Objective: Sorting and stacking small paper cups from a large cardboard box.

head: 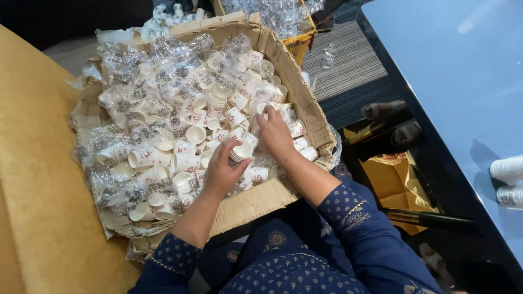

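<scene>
Sorting through: a torn cardboard box (297, 81) full of small white paper cups with red print and crumpled clear plastic wrappers (122, 81).
Left hand: the left hand (222, 171) is closed around a short stack of nested cups (241, 149), fingers curled over the rims, with the stack's open mouth facing up and to the right.
Right hand: the right hand (275, 133) lies palm down in the right part of the box, fingertips pressed among loose cups near the box wall; whether it grips one cannot be told, as the fingers cover what is under them.
Stack position: just above the near edge of the box, between the two hands and close to both.
Loose cups (188, 162): scattered on their sides and upright across the middle of the box, some nested in small stacks.
Box placement: it rests on a mustard-yellow surface (32, 179), its near flap bent down toward the person's lap.
Sleeves: dark blue fabric with a small pale pattern covers both forearms.
Second box (299, 41): beyond the first, holding more clear wrappers.
Right side: a glossy blue tabletop (447, 65), with two cup stacks (508, 179) lying at its right edge.
</scene>
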